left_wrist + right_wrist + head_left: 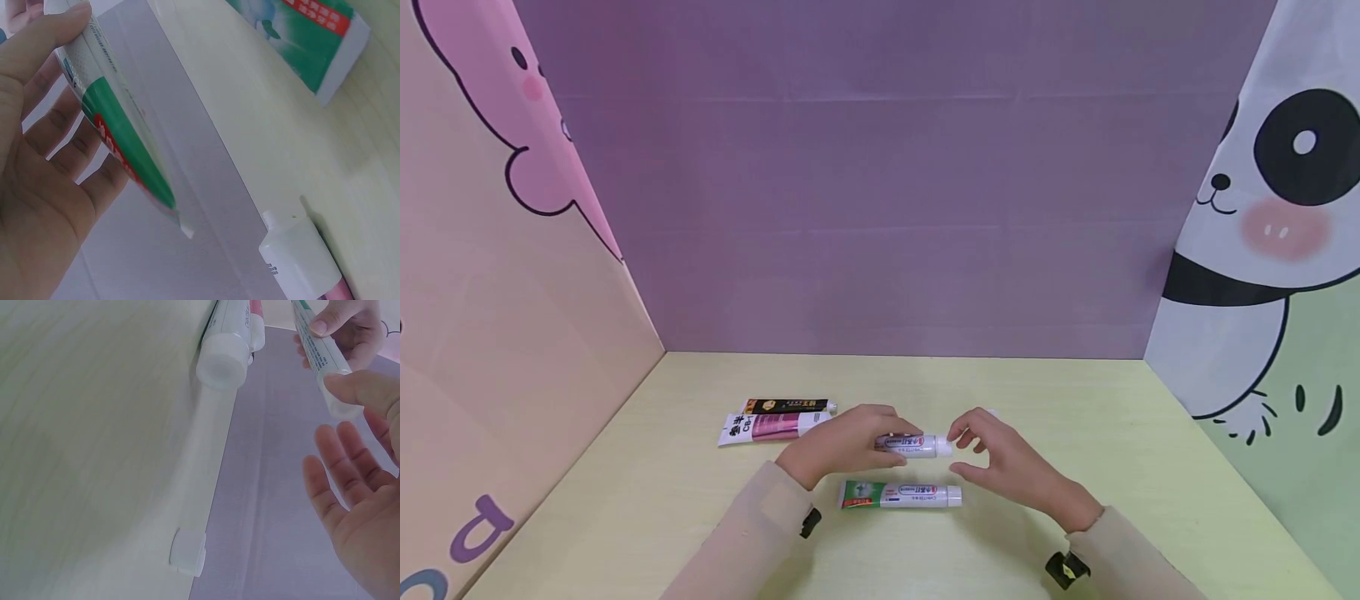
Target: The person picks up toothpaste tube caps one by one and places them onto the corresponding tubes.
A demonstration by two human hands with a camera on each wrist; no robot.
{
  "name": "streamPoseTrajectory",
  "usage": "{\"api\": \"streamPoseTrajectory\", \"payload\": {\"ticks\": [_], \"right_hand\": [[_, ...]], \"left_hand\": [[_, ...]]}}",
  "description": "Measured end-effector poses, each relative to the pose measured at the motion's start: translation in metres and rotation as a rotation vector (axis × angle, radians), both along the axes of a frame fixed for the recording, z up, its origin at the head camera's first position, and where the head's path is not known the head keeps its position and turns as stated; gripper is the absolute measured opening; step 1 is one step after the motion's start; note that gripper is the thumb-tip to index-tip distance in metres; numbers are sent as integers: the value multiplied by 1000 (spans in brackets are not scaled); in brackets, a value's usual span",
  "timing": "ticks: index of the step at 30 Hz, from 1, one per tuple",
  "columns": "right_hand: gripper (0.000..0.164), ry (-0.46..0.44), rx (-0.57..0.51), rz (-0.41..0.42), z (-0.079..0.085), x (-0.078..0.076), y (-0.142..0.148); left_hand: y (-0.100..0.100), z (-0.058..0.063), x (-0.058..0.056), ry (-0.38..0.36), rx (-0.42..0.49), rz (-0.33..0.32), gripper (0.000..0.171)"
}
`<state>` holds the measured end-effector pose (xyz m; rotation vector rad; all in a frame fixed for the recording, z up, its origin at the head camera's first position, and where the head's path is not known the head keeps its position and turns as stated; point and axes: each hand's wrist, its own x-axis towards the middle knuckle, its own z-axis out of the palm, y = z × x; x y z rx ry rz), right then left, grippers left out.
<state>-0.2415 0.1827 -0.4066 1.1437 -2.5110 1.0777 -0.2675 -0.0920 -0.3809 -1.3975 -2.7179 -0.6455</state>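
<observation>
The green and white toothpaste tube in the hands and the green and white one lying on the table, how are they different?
The held green and white toothpaste tube is lifted off the pale yellow-green table; the lying green and white toothpaste tube rests flat, nearer the person. The left hand grips the held tube, and the right hand touches its cap end; nothing touches the lying one. Both are green, white and red, white caps pointing right.
</observation>
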Motion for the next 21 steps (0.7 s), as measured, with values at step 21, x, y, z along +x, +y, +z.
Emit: {"api": "streamPoseTrajectory", "payload": {"ticks": [21], "right_hand": [[22,-60,26,-37,-1,-2,-2]], "left_hand": [[0,3,3,12,-2,6,37]]}}
